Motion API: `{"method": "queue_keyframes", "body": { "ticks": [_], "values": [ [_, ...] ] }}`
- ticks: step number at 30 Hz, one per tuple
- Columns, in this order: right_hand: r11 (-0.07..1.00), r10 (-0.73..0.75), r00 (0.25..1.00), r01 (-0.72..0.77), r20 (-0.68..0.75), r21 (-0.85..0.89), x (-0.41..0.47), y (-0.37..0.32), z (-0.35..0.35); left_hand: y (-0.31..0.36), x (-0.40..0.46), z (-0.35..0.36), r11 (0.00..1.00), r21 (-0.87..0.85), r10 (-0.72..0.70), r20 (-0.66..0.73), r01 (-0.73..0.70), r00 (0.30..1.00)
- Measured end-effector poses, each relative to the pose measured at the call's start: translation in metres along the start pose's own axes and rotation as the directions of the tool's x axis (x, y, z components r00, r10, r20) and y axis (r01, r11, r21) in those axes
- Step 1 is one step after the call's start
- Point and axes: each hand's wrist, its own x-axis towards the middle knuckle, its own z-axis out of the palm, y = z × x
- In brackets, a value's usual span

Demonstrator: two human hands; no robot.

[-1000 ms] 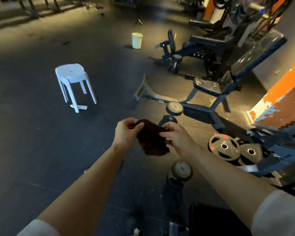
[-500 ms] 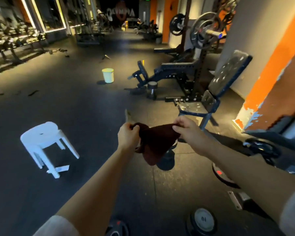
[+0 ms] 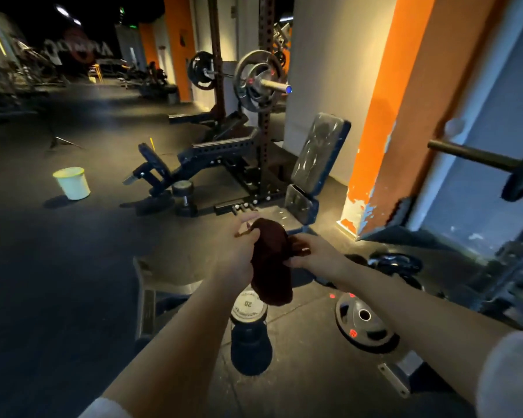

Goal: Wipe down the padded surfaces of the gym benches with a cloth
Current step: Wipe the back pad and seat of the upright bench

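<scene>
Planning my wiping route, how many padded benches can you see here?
2: an upright incline bench beside the orange pillar, and a low bench under the rack. Others may hide in the dark background.

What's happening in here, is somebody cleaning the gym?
A person stands in a dim gym holding a dark brown cloth in both hands: the left hand grips its top, the right hand pinches its side. The cloth hangs in the air and touches no pad. An incline bench stands just ahead by the orange pillar, and a pale bucket sits on the floor to the left.
</scene>
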Motion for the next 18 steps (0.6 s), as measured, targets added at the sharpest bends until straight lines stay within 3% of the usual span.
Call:
{"method": "queue_keyframes", "body": {
  "ticks": [5, 9, 14, 18],
  "values": [
    [1.0, 0.013, 0.999, -0.012, -0.042, 0.023, 0.128, 0.026, -0.032, 0.007, 0.129, 0.004, 0.995, -0.084, -0.049, 0.13, 0.06, 0.99],
    [1.0, -0.016, 0.995, 0.014, -0.103, -0.02, 0.21, 0.03, -0.051, 0.019, 0.22, 0.002, 0.988, 0.153, -0.017, 0.131, -0.003, 0.991],
    [1.0, 0.016, 0.98, -0.013, -0.199, 0.016, 0.299, 0.034, -0.06, 0.023, 0.312, 0.011, 0.919, 0.351, 0.022, 0.411, -0.181, 0.911],
    [0.996, -0.023, 0.973, 0.004, -0.229, -0.084, 0.365, 0.044, -0.079, 0.024, 0.408, 0.026, 0.85, 0.47, 0.006, 0.439, -0.235, 0.898]
  ]
}}
